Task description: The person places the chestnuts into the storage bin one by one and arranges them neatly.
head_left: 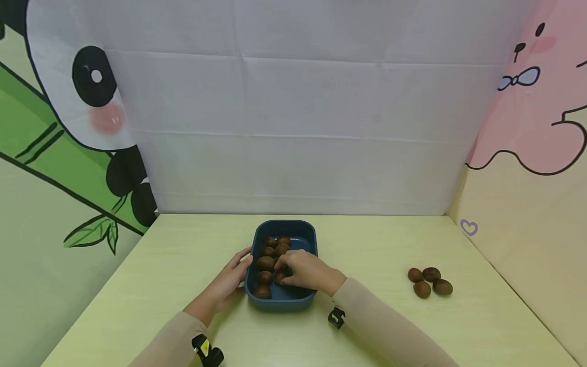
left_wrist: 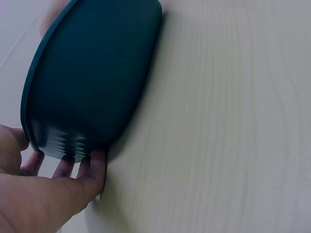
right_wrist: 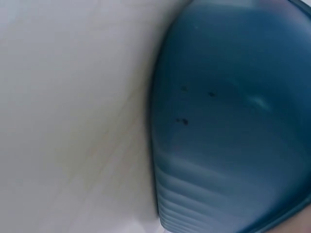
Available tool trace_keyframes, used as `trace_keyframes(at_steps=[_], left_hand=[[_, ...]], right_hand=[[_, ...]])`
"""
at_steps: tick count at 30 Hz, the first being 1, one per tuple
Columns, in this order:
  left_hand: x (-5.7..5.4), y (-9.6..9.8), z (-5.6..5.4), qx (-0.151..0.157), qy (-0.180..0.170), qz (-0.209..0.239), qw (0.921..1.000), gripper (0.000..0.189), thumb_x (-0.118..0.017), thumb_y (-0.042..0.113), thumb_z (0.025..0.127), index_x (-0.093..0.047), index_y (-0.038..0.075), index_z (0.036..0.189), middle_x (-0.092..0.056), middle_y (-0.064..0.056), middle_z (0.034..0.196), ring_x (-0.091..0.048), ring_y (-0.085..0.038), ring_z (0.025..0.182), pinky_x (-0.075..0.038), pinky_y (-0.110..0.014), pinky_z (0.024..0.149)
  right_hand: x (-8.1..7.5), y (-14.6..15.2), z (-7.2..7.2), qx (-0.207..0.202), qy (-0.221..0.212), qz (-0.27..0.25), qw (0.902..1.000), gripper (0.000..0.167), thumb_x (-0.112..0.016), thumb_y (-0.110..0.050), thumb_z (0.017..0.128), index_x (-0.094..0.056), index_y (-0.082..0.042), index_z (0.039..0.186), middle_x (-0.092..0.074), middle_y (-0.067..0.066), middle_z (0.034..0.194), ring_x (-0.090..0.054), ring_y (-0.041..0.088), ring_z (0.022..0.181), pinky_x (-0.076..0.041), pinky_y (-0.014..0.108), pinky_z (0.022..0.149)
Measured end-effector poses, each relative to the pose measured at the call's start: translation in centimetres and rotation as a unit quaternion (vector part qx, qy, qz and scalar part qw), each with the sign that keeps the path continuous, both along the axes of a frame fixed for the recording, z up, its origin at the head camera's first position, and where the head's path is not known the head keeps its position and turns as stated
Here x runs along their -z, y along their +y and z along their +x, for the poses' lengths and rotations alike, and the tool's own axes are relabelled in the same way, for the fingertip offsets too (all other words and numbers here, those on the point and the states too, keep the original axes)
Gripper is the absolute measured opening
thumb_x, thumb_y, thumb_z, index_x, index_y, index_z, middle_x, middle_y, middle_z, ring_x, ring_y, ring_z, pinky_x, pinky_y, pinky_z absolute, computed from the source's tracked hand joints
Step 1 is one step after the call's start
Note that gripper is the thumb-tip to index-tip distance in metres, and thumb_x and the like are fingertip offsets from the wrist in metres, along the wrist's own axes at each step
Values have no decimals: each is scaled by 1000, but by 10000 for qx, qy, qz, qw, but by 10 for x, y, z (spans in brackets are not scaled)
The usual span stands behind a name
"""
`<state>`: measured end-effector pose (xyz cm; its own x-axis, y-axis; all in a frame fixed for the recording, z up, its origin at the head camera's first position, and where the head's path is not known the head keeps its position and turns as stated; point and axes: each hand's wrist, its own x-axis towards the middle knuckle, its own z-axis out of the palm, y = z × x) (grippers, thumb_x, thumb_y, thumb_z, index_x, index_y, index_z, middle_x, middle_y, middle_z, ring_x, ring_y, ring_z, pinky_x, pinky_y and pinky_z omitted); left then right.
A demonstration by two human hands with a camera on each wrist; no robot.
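A dark blue rectangular box (head_left: 293, 306) stands on the table, with several brown chestnuts (head_left: 266, 263) lying in two rows inside. My left hand (head_left: 228, 281) rests against the box's left outer side. In the left wrist view, the fingertips of that hand (left_wrist: 58, 191) touch the outer wall of the box (left_wrist: 92, 68). Reaching in over the right rim, my right hand (head_left: 309, 270) pinches a chestnut (head_left: 280, 277) between thumb and fingers, low in the right row. The right wrist view is mostly the box's outer wall (right_wrist: 233, 111); the pinched chestnut is hidden there.
A small group of several loose chestnuts (head_left: 422, 290) lies on the pale wooden table (head_left: 367, 239) to the right of the box. Behind the table hangs a white cloth (head_left: 298, 127), and painted walls (head_left: 518, 214) flank both sides.
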<state>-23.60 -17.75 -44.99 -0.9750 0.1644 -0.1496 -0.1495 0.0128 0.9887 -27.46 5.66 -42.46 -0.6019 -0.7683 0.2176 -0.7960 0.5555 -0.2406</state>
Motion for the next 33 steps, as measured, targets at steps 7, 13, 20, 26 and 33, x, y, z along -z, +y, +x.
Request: trace_keyframes(at_steps=[7,13,20,26,33], left_hand=[[0,-1,1,11,-15,-27,10000,51,-41,32,110,-27,18,157,-41,-23,152,-43,-41,136,-40,-59,103],[-1,-2,1,20,27,-59,10000,52,-41,34,110,-27,18,157,-40,-23,152,-43,-41,136,-40,-60,103],[-2,-2,1,37,15,-63,10000,52,-42,34,110,-27,18,157,-40,-22,152,-43,-41,137,-39,-60,103],[-2,-2,1,30,26,-39,10000,51,-41,33,110,-28,18,157,-40,-23,152,-43,-41,137,-39,-61,103],[-1,0,1,4,15,-39,10000,53,-43,34,109,-28,18,157,-38,-22,153,-41,-42,138,-37,-61,104]], right_hand=[[-6,4,2,-140,-330,-288,9989,28,-81,-19,88,-72,-10,113,-69,0,106,-63,10,96,-49,20,84],[-17,16,3,-172,-545,-316,9979,28,-78,-17,90,-71,-9,115,-69,3,108,-65,15,99,-50,22,84],[-31,45,8,-29,-617,-451,9971,27,-75,-18,93,-70,-9,118,-68,2,110,-65,19,99,-51,25,80],[-40,74,16,136,-468,-434,9979,27,-76,-17,91,-71,-10,117,-68,2,110,-65,20,100,-52,30,84],[-40,112,23,534,-310,-197,9979,27,-77,-18,90,-70,-13,116,-68,-3,110,-65,18,97,-53,33,83]])
